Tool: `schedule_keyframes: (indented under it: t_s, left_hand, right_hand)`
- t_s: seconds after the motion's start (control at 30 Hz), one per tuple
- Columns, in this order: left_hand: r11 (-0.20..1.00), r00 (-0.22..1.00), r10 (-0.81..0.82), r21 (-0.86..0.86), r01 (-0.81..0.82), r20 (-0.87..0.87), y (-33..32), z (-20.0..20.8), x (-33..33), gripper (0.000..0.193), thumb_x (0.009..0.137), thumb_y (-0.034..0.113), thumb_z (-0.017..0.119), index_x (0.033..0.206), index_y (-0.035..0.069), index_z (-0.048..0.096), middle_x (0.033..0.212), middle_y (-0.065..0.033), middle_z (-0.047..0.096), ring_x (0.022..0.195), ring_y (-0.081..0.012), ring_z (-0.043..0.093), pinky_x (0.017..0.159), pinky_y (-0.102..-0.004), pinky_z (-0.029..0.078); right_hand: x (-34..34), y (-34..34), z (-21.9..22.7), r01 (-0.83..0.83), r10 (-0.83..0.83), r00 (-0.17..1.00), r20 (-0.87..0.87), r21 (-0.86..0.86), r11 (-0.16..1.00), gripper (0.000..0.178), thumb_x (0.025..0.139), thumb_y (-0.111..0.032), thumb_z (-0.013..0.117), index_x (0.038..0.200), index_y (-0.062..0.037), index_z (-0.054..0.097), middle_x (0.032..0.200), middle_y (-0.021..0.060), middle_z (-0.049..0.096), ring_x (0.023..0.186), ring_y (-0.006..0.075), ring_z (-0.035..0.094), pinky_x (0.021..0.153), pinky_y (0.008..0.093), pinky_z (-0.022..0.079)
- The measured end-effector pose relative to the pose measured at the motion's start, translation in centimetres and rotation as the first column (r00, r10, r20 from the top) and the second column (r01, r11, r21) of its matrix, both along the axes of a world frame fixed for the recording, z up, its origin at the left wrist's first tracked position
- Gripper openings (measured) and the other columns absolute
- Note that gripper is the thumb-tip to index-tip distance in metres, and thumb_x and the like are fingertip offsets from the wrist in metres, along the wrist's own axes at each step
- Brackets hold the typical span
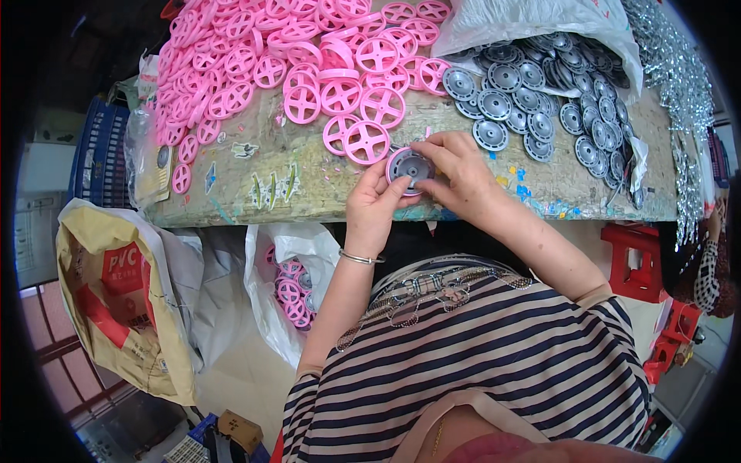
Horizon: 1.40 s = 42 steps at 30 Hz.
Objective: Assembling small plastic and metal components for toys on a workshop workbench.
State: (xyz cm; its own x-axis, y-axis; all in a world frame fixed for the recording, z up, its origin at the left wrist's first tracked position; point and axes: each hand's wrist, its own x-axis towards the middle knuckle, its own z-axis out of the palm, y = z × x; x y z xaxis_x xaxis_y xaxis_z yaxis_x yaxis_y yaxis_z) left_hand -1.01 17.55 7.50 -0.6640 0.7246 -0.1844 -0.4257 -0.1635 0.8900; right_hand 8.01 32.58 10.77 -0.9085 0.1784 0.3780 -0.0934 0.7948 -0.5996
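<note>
Fingers at work: left hand, right hand, both pinching a pink-rimmed gray disc over the table!

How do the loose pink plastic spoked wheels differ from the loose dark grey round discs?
The pink plastic wheels have wide gaps between four spokes; the dark grey discs have mostly solid faces. The wheels are bright pink, the discs dark grey. The wheels spread across the left and middle of the wooden table; the discs lie right, by a white plastic bag. Both are round and loosely heaped.
</note>
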Motion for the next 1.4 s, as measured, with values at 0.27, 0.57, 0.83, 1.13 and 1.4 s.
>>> schedule_keyframes:
  t_s: [0.27, 0.57, 0.83, 1.13, 1.4]
  left_hand:
    - [0.999, 0.999, -0.022, -0.027, 0.023, 0.049, -0.1, 0.1, -0.4, 0.034, 0.093, 0.004, 0.052, 0.127, -0.002, 0.046, 0.112, -0.0121, 0.061, 0.095, -0.0196, 0.064, 0.078, -0.0315, 0.058]
    - [0.997, 0.979, -0.024, 0.079, 0.009, 0.201, -1.0, -0.5, -0.9, 0.031, 0.099, 0.017, 0.044, 0.121, -0.004, 0.049, 0.111, -0.0134, 0.06, 0.095, -0.0231, 0.065, 0.078, -0.0361, 0.058]
    - [0.997, 0.999, -0.038, 0.064, 0.036, 0.036, -0.6, 0.0, -0.2, 0.038, 0.093, 0.001, 0.051, 0.131, -0.002, 0.043, 0.117, -0.0119, 0.058, 0.1, -0.0185, 0.061, 0.083, -0.0348, 0.057]
    - [0.995, 0.992, -0.06, 0.077, 0.069, -0.111, -0.6, -0.5, 0.1, 0.039, 0.093, 0.001, 0.05, 0.131, -0.003, 0.044, 0.116, -0.0105, 0.058, 0.1, -0.0178, 0.061, 0.082, -0.034, 0.057]
    - [0.92, 0.862, 0.34, -0.059, -0.388, -0.375, -4.8, -1.7, 0.8, 0.031, 0.099, 0.017, 0.045, 0.123, -0.002, 0.051, 0.111, -0.0084, 0.058, 0.097, -0.0119, 0.057, 0.082, -0.0264, 0.049]
  right_hand:
    - [0.0, 0.6, 0.5, -0.009, -0.002, 0.998, -0.068, -0.158, 0.987, 0.036, 0.07, 0.008, 0.063, 0.104, -0.0029, 0.062, 0.1, 0.0125, 0.063, 0.087, 0.0306, 0.062, 0.075, 0.0353, 0.051]
    - [1.1, -1.9, -0.4, -0.064, 0.064, 0.998, -0.001, 0.098, 0.993, 0.05, 0.071, 0.011, 0.056, 0.119, -0.0035, 0.059, 0.126, 0.0164, 0.056, 0.118, 0.0343, 0.052, 0.095, 0.0396, 0.047]
    - [0.5, -1.6, -1.8, 0.084, -0.082, 0.996, 0.019, -0.286, 0.954, 0.044, 0.085, 0.0, 0.059, 0.128, 0.0008, 0.048, 0.117, 0.0166, 0.059, 0.11, 0.0259, 0.058, 0.089, 0.0321, 0.049]
    - [0.0, -0.7, -1.2, 0.206, 0.103, 0.921, 0.375, -0.696, 0.688, 0.033, 0.085, -0.005, 0.065, 0.117, -0.0006, 0.054, 0.097, 0.0028, 0.063, 0.082, 0.0078, 0.058, 0.073, 0.0234, 0.049]
    - [-0.2, -1.6, -1.4, 0.166, 0.132, 0.942, 0.308, -0.772, 0.614, 0.032, 0.091, -0.018, 0.06, 0.118, -0.0016, 0.054, 0.103, 0.008, 0.06, 0.087, 0.0138, 0.058, 0.076, 0.0271, 0.049]
